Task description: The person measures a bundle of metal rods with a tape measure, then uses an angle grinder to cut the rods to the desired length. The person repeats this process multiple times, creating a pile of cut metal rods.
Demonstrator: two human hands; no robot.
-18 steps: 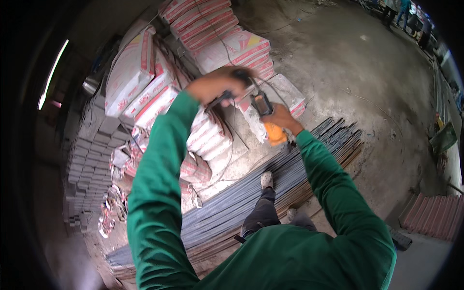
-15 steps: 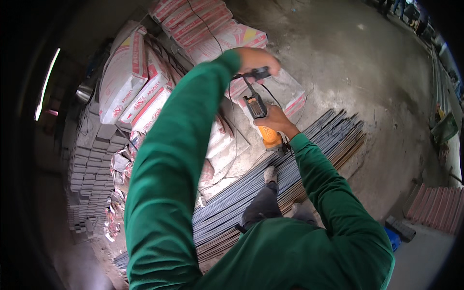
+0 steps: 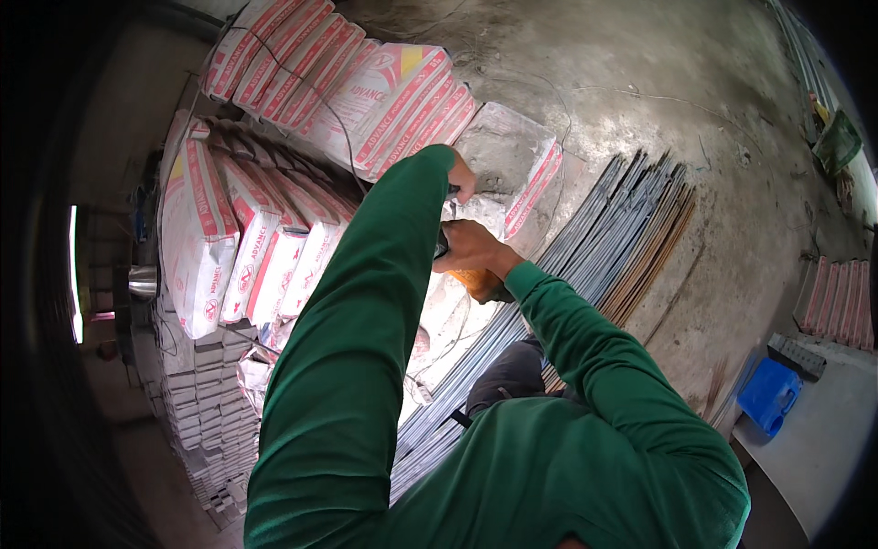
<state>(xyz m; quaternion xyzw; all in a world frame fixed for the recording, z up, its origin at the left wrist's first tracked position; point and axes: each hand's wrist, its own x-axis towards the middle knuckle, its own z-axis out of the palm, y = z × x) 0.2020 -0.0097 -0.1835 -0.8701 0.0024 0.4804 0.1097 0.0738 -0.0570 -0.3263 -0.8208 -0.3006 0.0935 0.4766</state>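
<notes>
The right hand [image 3: 468, 249] is wrapping closed around an orange-handled tool [image 3: 477, 282] near the centre of the view, fingers curled tight over the grip; the tool's dark upper end is poking up at 11 o'clock from the hand, towards the left hand [image 3: 460, 176]. The left hand is sitting just above, at 12 o'clock from the right one, mostly hidden behind its own green sleeve [image 3: 366, 302]; only a few bent fingers are showing, and I cannot tell whether they are gripping anything.

Compared with half a second ago the left arm is stretching further out — the sleeve is now covering most of the hand, which earlier was lying in plain sight at the top of the frame; the right hand is staying on the orange handle, though the dark tool head that was clearly showing between the two hands is now largely screened.

Red-and-white sacks [image 3: 274, 247] are lying stacked at 9 to 11 o'clock from the hands, with one pale sack [image 3: 512, 151] just beyond the left hand at 1 o'clock; a bundle of steel bars [image 3: 604, 247] is running along the concrete floor [image 3: 640, 82] at 3 o'clock — a blue container [image 3: 768, 395] is standing far off at 4 o'clock.
</notes>
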